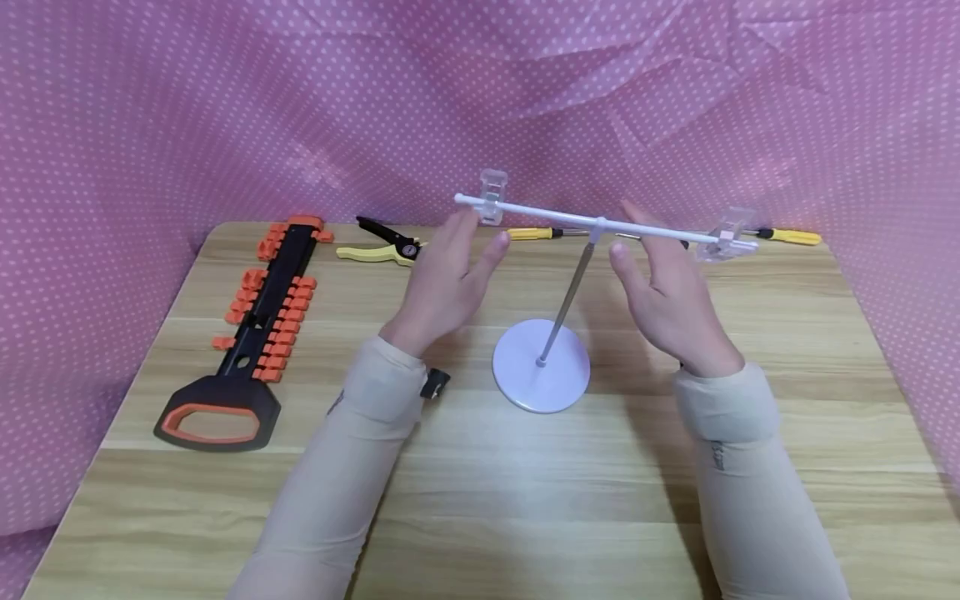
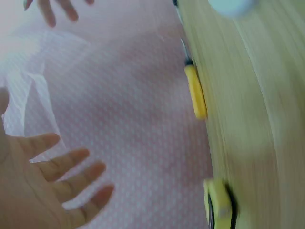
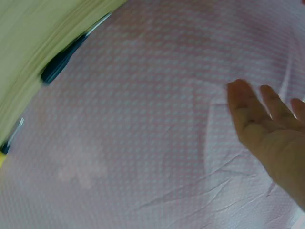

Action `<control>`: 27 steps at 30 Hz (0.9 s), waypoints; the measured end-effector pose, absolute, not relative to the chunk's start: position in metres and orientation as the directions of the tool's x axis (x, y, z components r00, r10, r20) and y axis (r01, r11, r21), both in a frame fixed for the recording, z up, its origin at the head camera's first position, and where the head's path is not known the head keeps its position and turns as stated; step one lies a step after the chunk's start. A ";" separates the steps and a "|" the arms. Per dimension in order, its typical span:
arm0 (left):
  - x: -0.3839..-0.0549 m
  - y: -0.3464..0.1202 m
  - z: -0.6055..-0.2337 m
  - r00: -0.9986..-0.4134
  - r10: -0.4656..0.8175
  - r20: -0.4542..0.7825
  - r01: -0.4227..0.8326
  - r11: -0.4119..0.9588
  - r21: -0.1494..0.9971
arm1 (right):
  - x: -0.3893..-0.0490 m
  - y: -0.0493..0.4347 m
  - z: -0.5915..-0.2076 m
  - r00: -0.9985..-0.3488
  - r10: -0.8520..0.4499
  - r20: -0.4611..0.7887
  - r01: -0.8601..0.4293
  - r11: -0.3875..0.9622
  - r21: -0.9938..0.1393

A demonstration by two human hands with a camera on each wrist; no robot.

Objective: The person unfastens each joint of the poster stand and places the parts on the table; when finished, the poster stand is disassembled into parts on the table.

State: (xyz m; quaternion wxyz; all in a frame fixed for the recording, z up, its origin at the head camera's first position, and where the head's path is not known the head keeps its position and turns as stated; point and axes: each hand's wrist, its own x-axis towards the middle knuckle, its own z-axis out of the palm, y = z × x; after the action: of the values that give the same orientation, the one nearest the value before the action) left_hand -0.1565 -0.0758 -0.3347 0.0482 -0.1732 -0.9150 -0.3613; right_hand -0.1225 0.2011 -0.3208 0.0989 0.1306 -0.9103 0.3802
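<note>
A white stand with a round base rises on a thin metal post to a white crossbar, tilted lower toward the right. Clear plastic clips sit near its ends, a left clip and a right clip. My left hand is raised with fingers extended and thumb apart, its fingertips close below the left clip. On the other side, my right hand has straight, spread fingers that overlap the crossbar in the head view. Both wrist views show the palms holding nothing, the left hand and the right hand.
At left lies a black rail with orange clips and a handle. Yellow-and-black-handled cutters lie at the back edge, along with yellow-handled screwdrivers and a dark-handled screwdriver. Pink dotted cloth surrounds the table.
</note>
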 end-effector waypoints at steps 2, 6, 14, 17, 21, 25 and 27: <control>-0.152 -0.071 -0.333 -0.930 0.300 0.214 0.352 0.552 0.756 | -0.118 0.196 -0.318 -0.931 -0.164 0.325 -0.356 0.601 -0.716; -0.145 -0.060 -0.329 -0.890 0.413 0.192 0.311 0.243 0.919 | -0.109 0.186 -0.312 -0.905 -0.148 0.398 -0.420 0.448 -0.790; -0.132 -0.047 -0.324 -0.798 0.587 0.133 0.112 -0.072 0.991 | -0.090 0.171 -0.298 -0.893 -0.137 0.428 -0.449 0.229 -0.864; -0.129 -0.045 -0.325 -0.778 0.614 0.135 0.091 -0.103 0.991 | -0.086 0.167 -0.296 -0.903 -0.149 0.404 -0.426 0.164 -0.890; -0.125 -0.043 -0.326 -0.754 0.643 0.134 0.085 -0.106 0.991 | -0.082 0.162 -0.293 -0.919 -0.158 0.361 -0.374 0.060 -0.926; -0.125 -0.041 -0.327 -0.740 0.658 0.141 0.097 -0.103 0.990 | -0.079 0.159 -0.290 -0.930 -0.140 0.339 -0.341 -0.015 -0.940; -0.126 -0.040 -0.327 -0.731 0.667 0.147 0.097 -0.111 0.989 | -0.079 0.158 -0.289 -0.934 -0.133 0.332 -0.328 -0.057 -0.943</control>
State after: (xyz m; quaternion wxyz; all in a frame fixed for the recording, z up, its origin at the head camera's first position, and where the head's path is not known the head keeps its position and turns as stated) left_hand -0.1256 -0.0399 -0.3271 -0.2089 -0.3018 -0.6330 -0.6817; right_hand -0.0785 0.1577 -0.2891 0.0687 0.1687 -0.6832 0.7072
